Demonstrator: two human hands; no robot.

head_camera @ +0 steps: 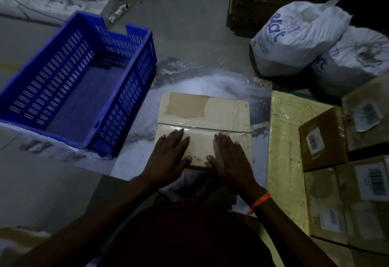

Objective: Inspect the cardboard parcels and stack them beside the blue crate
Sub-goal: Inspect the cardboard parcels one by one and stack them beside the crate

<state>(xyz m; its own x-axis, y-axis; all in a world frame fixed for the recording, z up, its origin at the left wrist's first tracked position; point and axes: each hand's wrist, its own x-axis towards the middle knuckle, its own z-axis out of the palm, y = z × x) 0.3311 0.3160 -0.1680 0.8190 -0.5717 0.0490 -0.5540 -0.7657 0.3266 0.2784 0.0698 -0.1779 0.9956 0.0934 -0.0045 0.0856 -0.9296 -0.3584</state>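
Cardboard parcel (204,119) sits at 3 o'clock of the blue crate (130,98), with my left hand (170,157) and right hand (229,159) flat on its near half, fingers straight, gripping nothing. Reads as base of the stack just placed. Next: grab one from the parcel pile (322,138) at 3 o'clock, check it, land it square on top.
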